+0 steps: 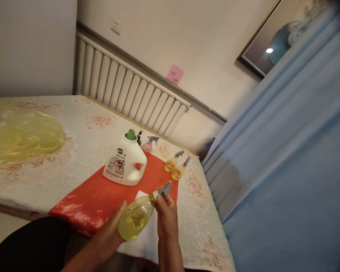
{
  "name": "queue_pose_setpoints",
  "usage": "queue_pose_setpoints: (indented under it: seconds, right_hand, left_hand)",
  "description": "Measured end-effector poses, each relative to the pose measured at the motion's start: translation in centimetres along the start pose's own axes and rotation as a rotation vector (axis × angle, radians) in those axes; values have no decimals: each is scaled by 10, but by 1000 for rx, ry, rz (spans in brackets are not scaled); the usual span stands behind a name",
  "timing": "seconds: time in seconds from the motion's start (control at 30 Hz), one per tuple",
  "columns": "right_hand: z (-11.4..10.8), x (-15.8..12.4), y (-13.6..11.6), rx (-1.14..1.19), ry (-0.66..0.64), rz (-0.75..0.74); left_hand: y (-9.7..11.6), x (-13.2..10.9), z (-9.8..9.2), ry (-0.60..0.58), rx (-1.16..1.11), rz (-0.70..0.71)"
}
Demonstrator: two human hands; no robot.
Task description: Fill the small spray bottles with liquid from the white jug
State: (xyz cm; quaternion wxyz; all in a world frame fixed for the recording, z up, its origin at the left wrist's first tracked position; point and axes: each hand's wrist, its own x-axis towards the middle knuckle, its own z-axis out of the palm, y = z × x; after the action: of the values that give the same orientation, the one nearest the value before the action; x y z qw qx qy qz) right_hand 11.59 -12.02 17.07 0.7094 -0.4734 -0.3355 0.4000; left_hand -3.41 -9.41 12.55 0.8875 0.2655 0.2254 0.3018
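A clear spray bottle [136,218] with yellow liquid in it is tilted between my two hands, over the near edge of the bed. My left hand [115,225] is closed around the lower body of the bottle. At the neck, my right hand [167,209] grips the grey spray head [164,188] with thumb and fingers. Just beyond stands a large white detergent jug [124,162], its mouth showing a green insert [131,135]. The jug rests on a red plastic sheet [85,200].
Two more yellow spray bottles [171,163] stand to the right of the jug; a pink one [149,145] is behind it. A yellow plastic bag [25,132] lies at left on the flowered bedcover [82,151]. A blue curtain [286,151] hangs along the right, a radiator [124,88] behind.
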Motion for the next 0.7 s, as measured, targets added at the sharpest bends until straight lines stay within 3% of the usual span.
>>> queue_pose_setpoints:
  seconds: [0.07,0.17,0.47,0.7]
  right_hand:
    - [-8,-3,-5,6,-14,6]
    - [-19,-8,-13,20,-28,16]
    - [-41,-25,-30,-48,-84,-5]
    - [-47,-34,-40,-93,-113,-46]
  left_hand:
    - [-4,-2,1,52,-52,-111]
    - [-9,-7,3,4,-68,-167]
    - [-14,-26,21,-127,-72,-119]
    - [-13,-36,34,-129,34,-102]
